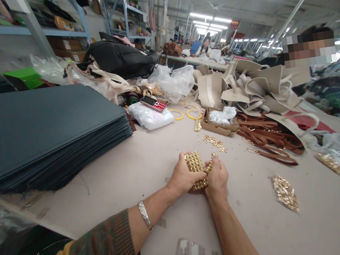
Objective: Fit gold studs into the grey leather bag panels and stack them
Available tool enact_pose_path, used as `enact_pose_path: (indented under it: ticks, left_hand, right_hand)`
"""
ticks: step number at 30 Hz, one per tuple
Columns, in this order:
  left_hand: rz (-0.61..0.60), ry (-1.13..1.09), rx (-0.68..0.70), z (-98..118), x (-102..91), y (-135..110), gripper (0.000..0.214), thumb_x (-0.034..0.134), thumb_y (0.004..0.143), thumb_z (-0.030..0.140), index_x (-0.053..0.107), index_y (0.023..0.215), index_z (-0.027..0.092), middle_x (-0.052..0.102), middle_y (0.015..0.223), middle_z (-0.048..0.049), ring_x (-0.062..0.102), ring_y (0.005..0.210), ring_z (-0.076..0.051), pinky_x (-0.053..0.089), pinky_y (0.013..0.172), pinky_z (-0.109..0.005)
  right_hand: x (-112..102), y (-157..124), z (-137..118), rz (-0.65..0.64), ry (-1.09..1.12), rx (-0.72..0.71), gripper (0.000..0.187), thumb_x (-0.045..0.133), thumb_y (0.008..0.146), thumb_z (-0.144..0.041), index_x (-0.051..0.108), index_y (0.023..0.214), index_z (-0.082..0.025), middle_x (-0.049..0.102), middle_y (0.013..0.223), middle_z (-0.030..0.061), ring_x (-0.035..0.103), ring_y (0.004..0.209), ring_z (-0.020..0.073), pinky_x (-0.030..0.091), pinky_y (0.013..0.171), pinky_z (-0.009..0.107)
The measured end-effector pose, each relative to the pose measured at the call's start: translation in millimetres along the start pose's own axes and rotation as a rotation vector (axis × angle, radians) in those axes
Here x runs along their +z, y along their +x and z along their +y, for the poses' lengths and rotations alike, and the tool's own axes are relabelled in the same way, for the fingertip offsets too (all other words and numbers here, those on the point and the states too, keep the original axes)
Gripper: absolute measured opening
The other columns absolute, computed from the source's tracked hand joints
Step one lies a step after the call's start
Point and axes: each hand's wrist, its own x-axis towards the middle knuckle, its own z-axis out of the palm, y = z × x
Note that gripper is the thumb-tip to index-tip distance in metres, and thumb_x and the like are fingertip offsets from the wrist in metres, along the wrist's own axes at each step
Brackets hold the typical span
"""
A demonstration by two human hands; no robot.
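Observation:
Over the table, my left hand (pixel 181 176) is wrapped around a gold beaded piece (pixel 194 162), a compact block of shiny round beads in rows. My right hand (pixel 217 177) is closed on a short strand of gold beads (pixel 209 166) at the block's right side. Whether strand and block are joined, I cannot tell. Both hands are close together, and the fingers hide part of the beads. Just beyond them lie loose small gold pieces (pixel 215 143) and another small gold beaded bit (pixel 197 124).
Stacked dark sheets (pixel 46 128) fill the left. Behind are a phone (pixel 153 103) on a white packet (pixel 149 117), yellow rings (pixel 194 114) and a cardboard box (pixel 220 128). Brown straps (pixel 266 135), beige panels (pixel 212 90) and a bag of gold pieces (pixel 285 193) are right. A person sits beyond.

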Motion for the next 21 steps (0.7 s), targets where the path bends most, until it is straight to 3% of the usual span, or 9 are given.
enact_pose_path:
  ticks: [5,14,18,21]
  left_hand:
    - [0.028,-0.004,0.005,2.4,-0.5,-0.6,0.082,0.083,0.049,0.013,0.042,0.120,0.018,0.059,0.096,-0.0013,0.058,0.089,-0.019,0.047,0.079,-0.030]
    - [-0.149,-0.189,-0.017,-1.6,0.6,1.0,0.084,0.085,0.053,0.018,0.036,0.122,0.019,0.066,0.096,-0.0045,0.067,0.087,-0.023,0.053,0.081,-0.038]
    - [-0.094,-0.146,-0.003,-5.5,-2.5,3.7,0.084,0.086,0.052,0.014,0.040,0.122,0.020,0.062,0.095,-0.0015,0.064,0.086,-0.020,0.051,0.081,-0.035]
    - [-0.053,-0.123,0.004,-5.4,-6.9,6.9,0.083,0.087,0.050,0.015,0.043,0.120,0.020,0.060,0.094,0.0000,0.060,0.086,-0.019,0.049,0.082,-0.033]
  right_hand:
    - [0.7,0.2,1.6,0.007,-0.023,-0.023,0.045,0.058,0.078,-0.064,0.053,0.074,-0.020,0.056,0.062,-0.0046,0.051,0.056,0.0124,0.042,0.054,0.025]
    - [0.2,1.2,-0.3,-0.054,0.205,0.140,0.041,0.061,0.076,-0.060,0.049,0.076,-0.020,0.049,0.056,-0.0087,0.043,0.043,0.0085,0.038,0.042,0.022]
    - [-1.4,2.9,2.2,-0.096,0.228,0.149,0.043,0.075,0.066,-0.053,0.048,0.071,-0.020,0.049,0.052,-0.0092,0.044,0.045,0.0075,0.038,0.043,0.020]
    - [-4.4,2.9,-2.2,-0.190,0.257,0.177,0.044,0.083,0.059,-0.047,0.054,0.077,-0.019,0.057,0.059,-0.0070,0.051,0.051,0.0090,0.043,0.049,0.020]
